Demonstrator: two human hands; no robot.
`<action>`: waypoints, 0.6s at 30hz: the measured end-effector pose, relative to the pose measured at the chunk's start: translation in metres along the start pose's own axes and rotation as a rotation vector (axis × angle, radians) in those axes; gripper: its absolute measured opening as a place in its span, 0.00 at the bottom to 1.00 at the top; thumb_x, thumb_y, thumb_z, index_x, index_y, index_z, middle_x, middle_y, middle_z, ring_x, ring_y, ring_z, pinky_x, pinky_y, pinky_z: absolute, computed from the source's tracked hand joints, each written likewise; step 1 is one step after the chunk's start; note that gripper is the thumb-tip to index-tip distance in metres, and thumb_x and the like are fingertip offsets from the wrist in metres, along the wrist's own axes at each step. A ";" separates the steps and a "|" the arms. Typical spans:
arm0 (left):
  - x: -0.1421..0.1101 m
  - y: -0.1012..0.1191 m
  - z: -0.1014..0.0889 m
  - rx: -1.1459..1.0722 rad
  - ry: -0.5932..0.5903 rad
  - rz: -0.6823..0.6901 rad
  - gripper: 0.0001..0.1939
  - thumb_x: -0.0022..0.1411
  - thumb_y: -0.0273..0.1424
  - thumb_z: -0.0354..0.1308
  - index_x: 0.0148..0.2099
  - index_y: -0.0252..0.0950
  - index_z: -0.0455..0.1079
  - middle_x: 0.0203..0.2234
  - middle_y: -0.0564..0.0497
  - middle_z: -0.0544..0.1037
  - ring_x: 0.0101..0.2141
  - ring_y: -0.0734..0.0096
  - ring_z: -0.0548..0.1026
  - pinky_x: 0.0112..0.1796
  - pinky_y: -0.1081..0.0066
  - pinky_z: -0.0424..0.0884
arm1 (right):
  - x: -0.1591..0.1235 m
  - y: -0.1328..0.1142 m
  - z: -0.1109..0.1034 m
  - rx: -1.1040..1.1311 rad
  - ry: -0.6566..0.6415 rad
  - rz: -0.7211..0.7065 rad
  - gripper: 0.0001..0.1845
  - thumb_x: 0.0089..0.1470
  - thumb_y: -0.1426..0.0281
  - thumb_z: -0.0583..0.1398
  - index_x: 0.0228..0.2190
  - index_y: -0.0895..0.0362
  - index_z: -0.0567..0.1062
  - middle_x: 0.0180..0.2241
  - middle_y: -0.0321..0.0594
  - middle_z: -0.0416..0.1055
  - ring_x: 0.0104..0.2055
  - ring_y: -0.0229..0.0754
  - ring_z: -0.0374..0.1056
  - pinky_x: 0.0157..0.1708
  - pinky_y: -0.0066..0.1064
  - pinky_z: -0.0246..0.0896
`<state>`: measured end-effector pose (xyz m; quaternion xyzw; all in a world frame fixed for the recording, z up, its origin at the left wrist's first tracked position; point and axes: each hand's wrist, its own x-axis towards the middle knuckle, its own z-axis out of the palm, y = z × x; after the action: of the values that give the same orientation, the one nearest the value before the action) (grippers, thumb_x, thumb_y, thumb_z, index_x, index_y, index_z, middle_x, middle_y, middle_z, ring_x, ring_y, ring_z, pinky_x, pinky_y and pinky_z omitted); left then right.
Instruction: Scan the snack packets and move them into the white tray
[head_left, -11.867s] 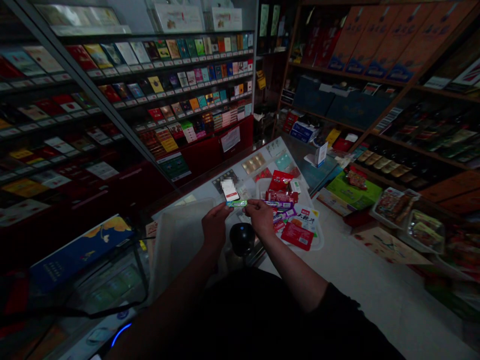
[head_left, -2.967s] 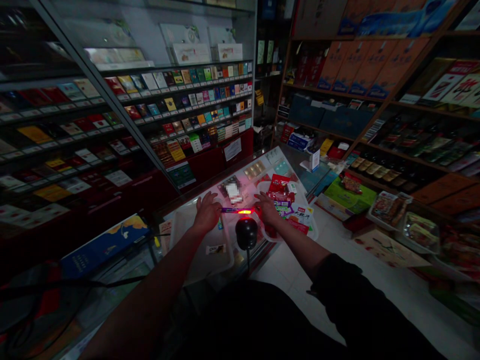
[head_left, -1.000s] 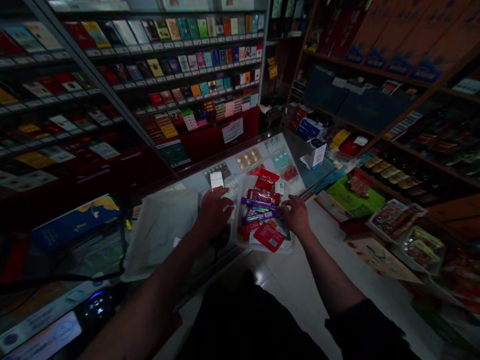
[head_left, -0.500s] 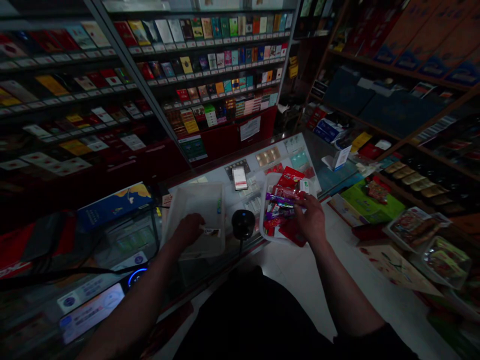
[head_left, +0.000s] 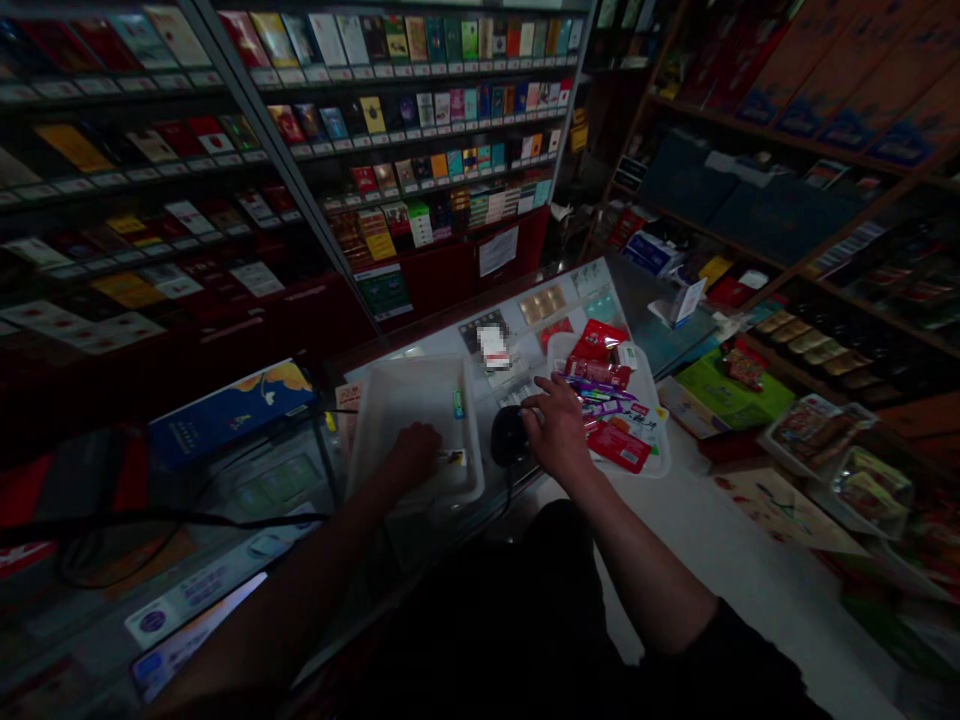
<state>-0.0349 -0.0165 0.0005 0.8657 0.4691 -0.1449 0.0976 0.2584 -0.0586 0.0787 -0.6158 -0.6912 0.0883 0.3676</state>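
Observation:
My left hand [head_left: 415, 455] is inside a white plastic bin [head_left: 478, 440], with its fingers curled. What it holds, if anything, is hidden. Beside its fingertips lies a small dark-and-white packet [head_left: 452, 457]. A small green packet [head_left: 459, 403] rests by the bin's right wall. My right hand [head_left: 556, 425] is between a round black scanner-like device [head_left: 510, 437] and a second white basket [head_left: 661, 455]. Its fingers are apart, some reaching the device's right edge. That basket holds red packs [head_left: 619, 445], purple stick packs [head_left: 596, 390] and other small packets.
Both containers stand on a glass counter [head_left: 420, 345]. A blurred white-and-red pack [head_left: 495, 347] lies behind the device. A blue box [head_left: 232, 410] and a lit phone [head_left: 199, 640] are at left. Cigarette shelves [head_left: 420, 70] line the back; snack boxes [head_left: 731, 395] stand at right.
My right hand has left the packets in the right basket and moved left to the black device. My left hand stays in the bin. The view has shifted slightly.

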 end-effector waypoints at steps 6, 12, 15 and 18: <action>0.002 -0.005 -0.003 0.008 -0.026 0.050 0.13 0.60 0.29 0.61 0.46 0.31 0.78 0.47 0.33 0.77 0.49 0.46 0.75 0.48 0.54 0.70 | -0.001 -0.036 0.013 -0.015 -0.067 -0.067 0.07 0.60 0.73 0.62 0.38 0.56 0.81 0.60 0.52 0.72 0.72 0.59 0.53 0.70 0.60 0.51; -0.001 -0.005 0.001 -0.068 -0.016 0.027 0.19 0.58 0.26 0.61 0.52 0.30 0.74 0.51 0.31 0.77 0.52 0.44 0.75 0.51 0.52 0.69 | -0.009 -0.057 0.031 -0.044 -0.183 -0.124 0.08 0.60 0.74 0.62 0.40 0.55 0.81 0.60 0.50 0.73 0.73 0.59 0.53 0.70 0.61 0.48; -0.005 -0.007 0.002 -0.122 -0.024 -0.023 0.16 0.60 0.27 0.60 0.51 0.33 0.74 0.48 0.34 0.80 0.50 0.47 0.77 0.50 0.54 0.69 | -0.015 -0.064 0.041 -0.077 -0.289 -0.165 0.08 0.61 0.73 0.62 0.41 0.56 0.81 0.59 0.50 0.74 0.73 0.61 0.52 0.71 0.62 0.45; -0.008 -0.012 0.003 -0.195 -0.035 -0.038 0.14 0.61 0.29 0.61 0.49 0.38 0.75 0.45 0.40 0.82 0.48 0.52 0.79 0.47 0.59 0.70 | -0.020 -0.068 0.052 -0.127 -0.424 -0.216 0.08 0.62 0.72 0.62 0.42 0.57 0.81 0.59 0.50 0.74 0.73 0.63 0.51 0.71 0.62 0.42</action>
<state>-0.0493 -0.0177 -0.0003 0.8404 0.4955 -0.1155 0.1866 0.1723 -0.0755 0.0728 -0.5277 -0.8191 0.1322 0.1821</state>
